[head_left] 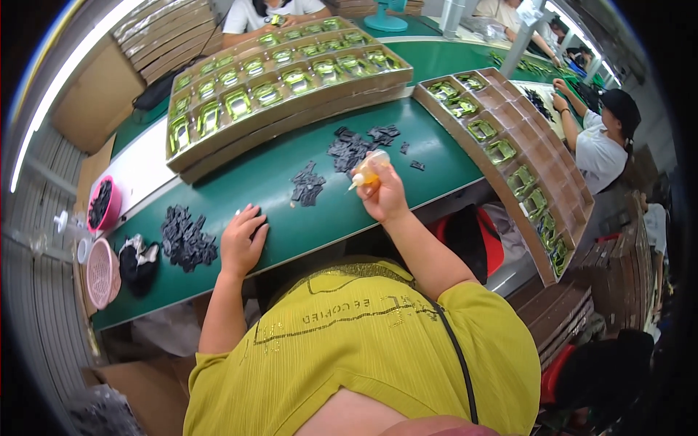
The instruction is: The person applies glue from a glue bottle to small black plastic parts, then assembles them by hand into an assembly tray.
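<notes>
My right hand is wrapped round a small clear squeeze bottle of orange liquid, held tilted above the green table with its pale nozzle pointing left and down. My left hand lies on the table near its front edge, fingers stretched out and seemingly holding nothing. A tiny white bit shows at its fingertips; what it is I cannot tell. Small flat dark-grey pieces lie in a large pile left of that hand, a small pile between the hands, and another pile behind the bottle.
Divided cardboard trays of green-lined parts are stacked at the back. Another tray, partly filled, juts out on the right. A pink bowl, a pink basket and a black cloth item stand left. People work across the table and at right.
</notes>
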`<state>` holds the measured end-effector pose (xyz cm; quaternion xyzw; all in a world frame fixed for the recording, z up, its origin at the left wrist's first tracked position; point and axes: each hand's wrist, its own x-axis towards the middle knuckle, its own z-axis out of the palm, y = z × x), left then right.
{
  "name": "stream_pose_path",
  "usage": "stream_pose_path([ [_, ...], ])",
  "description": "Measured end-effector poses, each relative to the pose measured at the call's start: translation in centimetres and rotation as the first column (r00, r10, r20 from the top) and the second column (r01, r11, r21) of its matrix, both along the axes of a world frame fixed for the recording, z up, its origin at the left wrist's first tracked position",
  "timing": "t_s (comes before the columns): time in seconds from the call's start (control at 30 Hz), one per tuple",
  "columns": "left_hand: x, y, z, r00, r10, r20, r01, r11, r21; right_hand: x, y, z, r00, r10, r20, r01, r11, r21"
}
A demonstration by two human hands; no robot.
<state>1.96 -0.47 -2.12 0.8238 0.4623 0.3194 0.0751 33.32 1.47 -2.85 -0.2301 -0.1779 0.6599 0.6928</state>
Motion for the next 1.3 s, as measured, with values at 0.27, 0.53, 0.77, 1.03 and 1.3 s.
stream_pose_path([
  [0.27,0.5,0.4,0.1,0.998,0.037,0.050,-0.038,0.999,0.017,0.7,-0.9,-0.1,0.998,0.048,-0.043,-0.046,0.998,0.047],
  [0.53,0.2,0.2,0.0,0.996,0.061,0.061,-0.061,0.998,0.001,0.3,0.7,-0.8,0.991,0.127,-0.031,-0.127,0.992,-0.008],
  [0.77,0.4,1.2,-0.2,0.992,0.025,0.121,-0.027,0.999,0.017,2.9,0.9,-0.4,0.983,0.175,-0.047,-0.174,0.984,0.031],
  [1.03,-1.1,-0.2,-0.9,0.986,0.006,0.168,-0.013,0.999,0.037,-3.4,5.4,4.7,0.866,0.407,0.292,-0.463,0.873,0.157],
  [1.3,-1.0,0.2,-1.5,0.982,0.021,0.186,-0.033,0.998,0.062,-10.8,11.0,5.4,0.479,0.174,0.860,-0.468,0.880,0.083],
])
